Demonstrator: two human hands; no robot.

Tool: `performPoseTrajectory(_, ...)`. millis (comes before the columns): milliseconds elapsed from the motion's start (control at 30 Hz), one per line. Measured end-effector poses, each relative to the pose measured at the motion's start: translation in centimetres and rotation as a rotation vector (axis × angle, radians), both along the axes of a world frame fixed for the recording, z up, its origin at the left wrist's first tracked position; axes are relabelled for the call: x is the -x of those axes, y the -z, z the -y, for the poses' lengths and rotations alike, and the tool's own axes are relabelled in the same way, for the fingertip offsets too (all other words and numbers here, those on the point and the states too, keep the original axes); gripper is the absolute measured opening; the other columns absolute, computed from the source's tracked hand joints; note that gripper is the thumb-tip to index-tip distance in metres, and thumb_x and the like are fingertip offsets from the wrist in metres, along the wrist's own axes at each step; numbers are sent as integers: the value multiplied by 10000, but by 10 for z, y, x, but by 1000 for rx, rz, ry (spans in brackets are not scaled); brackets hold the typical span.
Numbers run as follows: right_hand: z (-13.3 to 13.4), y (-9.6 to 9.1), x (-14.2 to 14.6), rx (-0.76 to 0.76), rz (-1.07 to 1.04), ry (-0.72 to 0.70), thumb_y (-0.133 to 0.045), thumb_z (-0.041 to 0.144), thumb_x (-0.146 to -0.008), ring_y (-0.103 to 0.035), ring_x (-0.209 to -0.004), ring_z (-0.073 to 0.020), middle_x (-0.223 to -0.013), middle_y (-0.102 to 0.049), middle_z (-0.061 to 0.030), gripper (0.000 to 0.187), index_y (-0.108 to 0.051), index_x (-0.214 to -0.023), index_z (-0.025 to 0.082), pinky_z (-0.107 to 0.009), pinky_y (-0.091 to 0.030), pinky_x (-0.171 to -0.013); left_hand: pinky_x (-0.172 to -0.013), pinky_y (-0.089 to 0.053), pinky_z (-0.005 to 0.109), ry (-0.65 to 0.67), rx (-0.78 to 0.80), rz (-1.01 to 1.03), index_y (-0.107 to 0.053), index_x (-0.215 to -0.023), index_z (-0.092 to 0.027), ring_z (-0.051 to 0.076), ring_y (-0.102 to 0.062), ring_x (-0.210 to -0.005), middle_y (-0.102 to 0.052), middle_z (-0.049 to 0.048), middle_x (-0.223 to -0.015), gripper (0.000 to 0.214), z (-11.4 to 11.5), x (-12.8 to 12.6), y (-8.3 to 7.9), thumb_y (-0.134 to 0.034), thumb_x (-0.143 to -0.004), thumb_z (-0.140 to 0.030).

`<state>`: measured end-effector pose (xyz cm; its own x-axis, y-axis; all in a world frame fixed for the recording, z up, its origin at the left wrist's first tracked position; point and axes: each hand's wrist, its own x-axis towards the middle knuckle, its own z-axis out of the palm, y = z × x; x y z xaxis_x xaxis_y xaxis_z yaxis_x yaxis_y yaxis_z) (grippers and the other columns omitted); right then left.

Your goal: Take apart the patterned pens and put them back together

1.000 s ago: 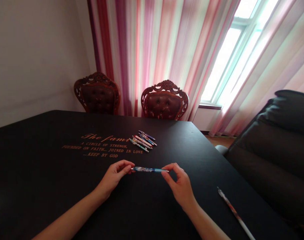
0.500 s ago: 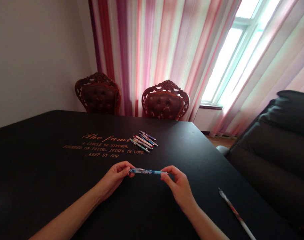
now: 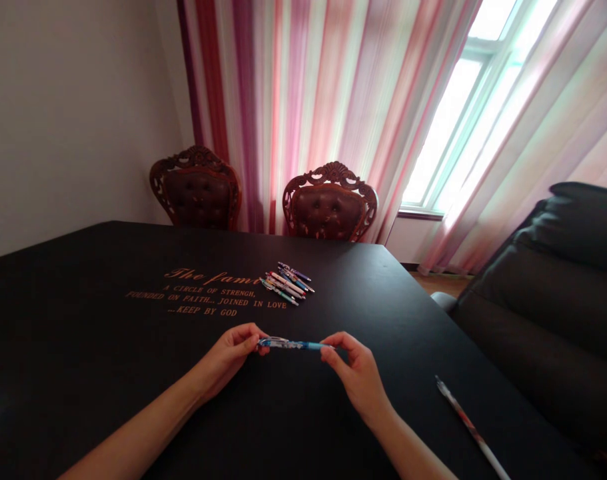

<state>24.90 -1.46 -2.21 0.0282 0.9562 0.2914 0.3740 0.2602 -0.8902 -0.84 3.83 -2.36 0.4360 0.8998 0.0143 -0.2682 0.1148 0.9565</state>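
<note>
Behind the black table [image 3: 73, 347], observe striped curtains [image 3: 318, 100], a bright window [image 3: 450, 127] and two chairs [image 3: 330, 210]; at right, one dark sofa [image 3: 558, 287]. On the tabletop, note gold lettering [image 3: 210, 291].

Head view: locate the pen [image 3: 296, 345] roughly level between both hands, on the near side of the pile [image 3: 286, 285]. Left hand [image 3: 233, 347]: pinching the clip end. Right hand [image 3: 356, 370]: pinching the tip end, with the tip partly hidden. Contact between pen and table: not possible to tell.

Step in hand, by judgement: supporting the pen at both ends, apart from the pile. For any next move, guide both ends together, or free one end fully before turning the pen with the other hand.

Count as follows. Held pen: one. Loose pen [image 3: 468, 423], lying well apart at right: one. Pile: at least five pens, overlapping; exact number not determinable. Chairs: two. Sofa: one. Hands: two.
</note>
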Motion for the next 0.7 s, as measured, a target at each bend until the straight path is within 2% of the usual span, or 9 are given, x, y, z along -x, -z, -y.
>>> performPoseTrajectory(133,0,-5,0,-36,76,-13,-622,363,-855,-591,-761,-192,-774,-656,-10,169,-677,-822,207,-314,-430,-721,-731,-386,261,-29,-3,17,-671,-753,-148,156,-520,-713,-610,18,-691,260,0,-2,-2,-721,-788,-400)
performPoseTrajectory(267,1,-8,4,-121,271,-38,-651,316,-846,-582,-823,-205,-787,-662,-2,92,-691,-823,235,-352,-381,-798,-690,-398,256,-93,23,49,-698,-801,-140,144,-519,-686,-619,20,-707,250,0,-4,-4,-710,-800,-390)
performPoseTrajectory(433,5,-14,8,-176,490,-23,-681,269,-836,-557,-820,-185,-780,-653,16,34,-680,-816,241,-354,-321,-805,-695,-419,270,-105,26,1,-728,-876,-133,164,-545,-708,-650,41,-729,299,-1,-5,-3,-683,-814,-422)
performPoseTrajectory(533,5,-33,0,-240,547,83,-696,279,-829,-547,-881,-188,-833,-651,10,45,-682,-805,244,-351,-308,-827,-758,-446,313,-105,73,-19,-724,-1007,-153,207,-595,-803,-706,74,-839,380,-7,-2,3,-607,-854,-481)
performPoseTrajectory(567,5,-41,-6,-262,559,140,-701,285,-825,-546,-892,-189,-845,-649,9,42,-686,-811,249,-352,-306,-835,-755,-454,317,-116,73,-8,-730,-991,-161,209,-601,-790,-712,68,-826,372,-10,-1,6,-613,-846,-484)
performPoseTrajectory(700,6,-73,-44,-315,564,342,-688,307,-830,-558,-866,-193,-806,-653,7,55,-694,-813,255,-356,-323,-853,-792,-455,294,-68,70,-59,-742,-970,-222,197,-618,-827,-740,3,-820,264,-21,3,20,-525,-918,-363)
